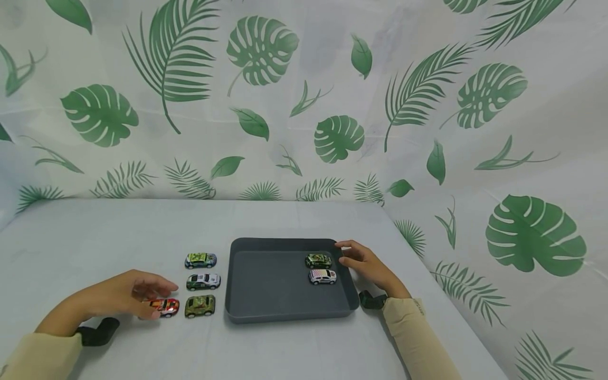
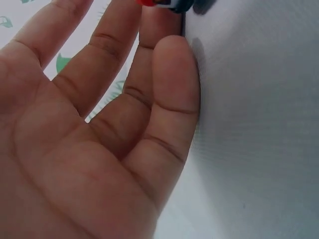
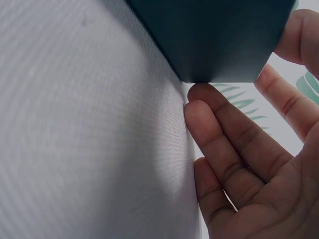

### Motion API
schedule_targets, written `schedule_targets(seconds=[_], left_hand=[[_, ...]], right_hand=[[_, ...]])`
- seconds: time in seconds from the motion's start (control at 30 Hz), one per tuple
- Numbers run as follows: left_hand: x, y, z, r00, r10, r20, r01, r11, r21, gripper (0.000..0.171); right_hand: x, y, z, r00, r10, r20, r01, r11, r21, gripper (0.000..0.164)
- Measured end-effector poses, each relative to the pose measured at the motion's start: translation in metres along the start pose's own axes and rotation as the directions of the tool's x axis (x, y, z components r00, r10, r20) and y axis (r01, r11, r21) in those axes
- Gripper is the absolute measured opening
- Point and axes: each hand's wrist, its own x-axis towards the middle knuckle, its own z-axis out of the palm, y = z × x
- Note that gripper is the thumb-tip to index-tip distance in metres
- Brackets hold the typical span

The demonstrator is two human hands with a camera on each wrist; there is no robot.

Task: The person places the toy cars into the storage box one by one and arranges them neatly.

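Observation:
My left hand (image 1: 135,293) reaches over a red toy car (image 1: 167,307) with its fingers loosely bent, the thumb overlapping the car's rear end. In the left wrist view, the red toy car (image 2: 162,3) shows only at the top edge, past the fingertips. My right hand (image 1: 368,266) holds the right wall of a dark grey tray (image 1: 290,319), fingers at its rim. The right wrist view shows several fingers (image 3: 239,124) against the tray's outer corner. Inside the tray, a dark green camouflage car (image 1: 318,260) sits behind a white car (image 1: 322,276).
Between the red car and the tray stand a yellow-green car (image 1: 200,260), a white-and-green car (image 1: 203,282) and an olive camouflage car (image 1: 200,306), one behind another. All rest on a white cloth (image 1: 285,353). A leaf-printed sheet (image 1: 285,132) hangs behind and to the right.

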Motion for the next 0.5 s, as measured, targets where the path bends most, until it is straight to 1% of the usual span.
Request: schedule_targets(seconds=[0.13, 0.23, 0.4, 0.5], left_hand=[[0.0002, -0.0003, 0.0006, 1.000, -0.007, -0.004, 0.007, 1.000, 0.003, 0.049], [0.0000, 0.0003, 0.0011, 0.999, -0.037, -0.017, 0.037, 0.999, 0.017, 0.050], [-0.0001, 0.0021, 0.0027, 0.995, -0.082, -0.050, 0.085, 0.994, 0.065, 0.050], [0.0005, 0.0028, 0.0041, 0.993, -0.095, -0.074, 0.102, 0.990, 0.097, 0.049]], right_hand=[[-0.0008, -0.0016, 0.0005, 1.000, 0.012, -0.002, -0.012, 1.000, 0.008, 0.045], [-0.0012, -0.0026, 0.0005, 1.000, 0.010, -0.001, -0.010, 1.000, 0.006, 0.045], [-0.0016, -0.0026, 0.0001, 1.000, -0.003, 0.002, 0.003, 1.000, -0.003, 0.046], [-0.0014, -0.0021, -0.0002, 1.000, -0.002, 0.003, 0.002, 1.000, -0.006, 0.045]])
